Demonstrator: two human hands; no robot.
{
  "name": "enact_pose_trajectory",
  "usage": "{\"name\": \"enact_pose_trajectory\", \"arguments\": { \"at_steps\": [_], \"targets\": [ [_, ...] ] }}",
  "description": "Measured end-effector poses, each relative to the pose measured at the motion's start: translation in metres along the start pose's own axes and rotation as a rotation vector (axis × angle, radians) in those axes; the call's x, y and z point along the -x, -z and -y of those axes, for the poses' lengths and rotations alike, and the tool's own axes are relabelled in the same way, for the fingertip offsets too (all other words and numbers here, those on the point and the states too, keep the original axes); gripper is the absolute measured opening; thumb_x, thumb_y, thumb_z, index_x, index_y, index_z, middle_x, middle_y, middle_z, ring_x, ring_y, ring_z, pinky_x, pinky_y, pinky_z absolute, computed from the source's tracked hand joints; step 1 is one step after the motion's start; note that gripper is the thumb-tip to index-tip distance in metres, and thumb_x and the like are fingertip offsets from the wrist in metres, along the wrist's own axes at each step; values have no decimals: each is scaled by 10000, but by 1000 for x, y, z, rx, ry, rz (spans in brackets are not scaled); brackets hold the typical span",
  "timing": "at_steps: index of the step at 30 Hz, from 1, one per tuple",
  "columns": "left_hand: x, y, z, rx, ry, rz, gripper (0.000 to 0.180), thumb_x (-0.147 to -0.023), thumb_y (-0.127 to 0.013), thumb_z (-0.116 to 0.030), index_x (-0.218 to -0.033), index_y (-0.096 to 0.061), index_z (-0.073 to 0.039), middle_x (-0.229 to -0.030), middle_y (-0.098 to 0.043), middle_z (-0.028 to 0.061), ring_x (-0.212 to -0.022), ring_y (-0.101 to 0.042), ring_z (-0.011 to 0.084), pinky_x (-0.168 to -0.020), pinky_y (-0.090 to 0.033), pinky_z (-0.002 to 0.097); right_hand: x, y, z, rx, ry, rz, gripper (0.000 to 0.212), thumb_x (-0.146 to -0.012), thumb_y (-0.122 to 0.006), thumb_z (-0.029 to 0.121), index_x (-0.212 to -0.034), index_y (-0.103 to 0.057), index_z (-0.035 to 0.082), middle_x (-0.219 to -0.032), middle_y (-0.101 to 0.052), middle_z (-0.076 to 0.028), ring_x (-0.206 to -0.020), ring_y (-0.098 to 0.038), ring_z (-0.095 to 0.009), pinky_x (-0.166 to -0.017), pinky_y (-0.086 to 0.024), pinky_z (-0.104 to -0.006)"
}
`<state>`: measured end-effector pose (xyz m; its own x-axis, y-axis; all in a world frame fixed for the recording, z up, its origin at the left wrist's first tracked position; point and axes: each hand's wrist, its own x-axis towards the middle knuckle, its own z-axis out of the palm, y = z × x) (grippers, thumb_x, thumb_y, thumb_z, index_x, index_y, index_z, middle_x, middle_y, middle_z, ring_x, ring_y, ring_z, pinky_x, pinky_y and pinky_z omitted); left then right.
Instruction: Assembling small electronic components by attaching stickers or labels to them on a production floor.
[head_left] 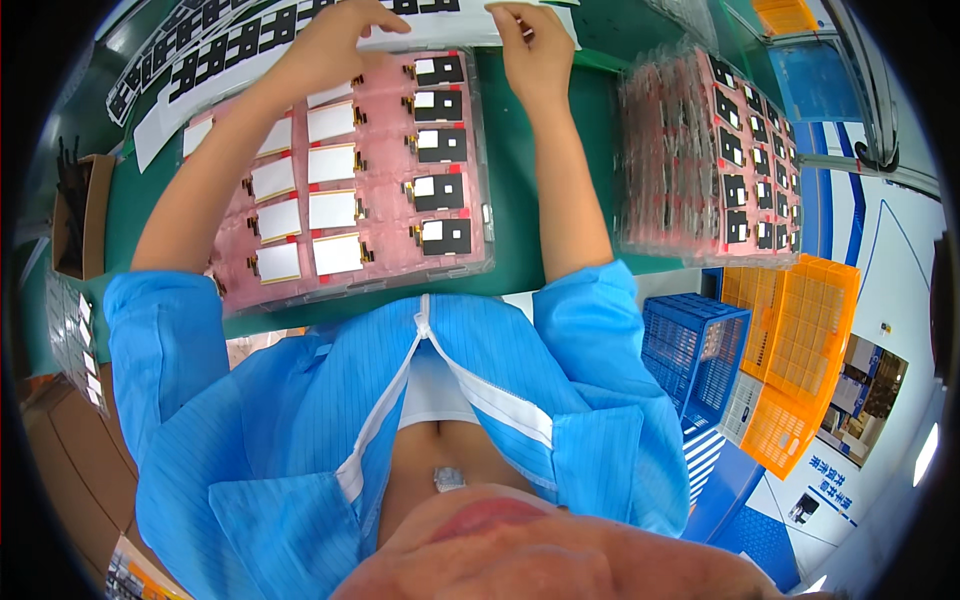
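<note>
My left hand (338,42) reaches over the far edge of a pink tray (385,190), its fingers apart and bent near a white liner sheet (478,30) that carries black die-cut stickers (240,42). Over the right end of that sheet, my right hand (538,48) has its fingertips pinched together; what they hold, if anything, is too small to make out. In the tray sit rows of flat white rectangular parts (338,254) with small connector tails. Along its right column, the parts bear black stickers (445,236) with a white square.
A tall stack of clear trays (668,160) with similar stickered parts stands right on the green table (590,120). At left is a cardboard box (95,215) holding black tools. Blue (690,350) and orange crates (800,330) stand below right.
</note>
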<state>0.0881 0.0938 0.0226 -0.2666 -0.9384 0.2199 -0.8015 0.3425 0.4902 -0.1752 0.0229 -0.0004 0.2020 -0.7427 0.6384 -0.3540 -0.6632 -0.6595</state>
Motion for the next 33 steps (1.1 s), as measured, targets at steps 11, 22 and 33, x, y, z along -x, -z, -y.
{"name": "enact_pose_trajectory", "arguments": {
  "at_steps": [11,22,33],
  "targets": [
    [-116,-52,60,-38,87,-224,141,-727,-789,-232,-811,-805,-120,-768,-737,141,-700,-720,304,-670,-567,415,-50,-59,-52,499,-63,370,291,-847,-784,390,-1109,-816,267,-970,-727,-101,-899,-707,-327,-802,-565,-439],
    [-164,-67,92,-21,157,29,122,-666,-833,-176,-786,-829,-155,-733,-750,95,-659,-718,247,-659,-575,374,-46,-57,-54,470,-46,316,163,-787,-839,323,-924,-828,236,-968,-698,-28,-995,-641,-284,-824,-552,-422],
    [-177,-66,98,-109,89,139,125,-677,-844,-241,-763,-810,-157,-771,-756,88,-697,-721,261,-665,-570,411,-37,-48,-38,413,219,196,102,-802,-835,195,-882,-787,152,-1017,-680,-77,-942,-672,-259,-787,-548,-391]
  ]
}}
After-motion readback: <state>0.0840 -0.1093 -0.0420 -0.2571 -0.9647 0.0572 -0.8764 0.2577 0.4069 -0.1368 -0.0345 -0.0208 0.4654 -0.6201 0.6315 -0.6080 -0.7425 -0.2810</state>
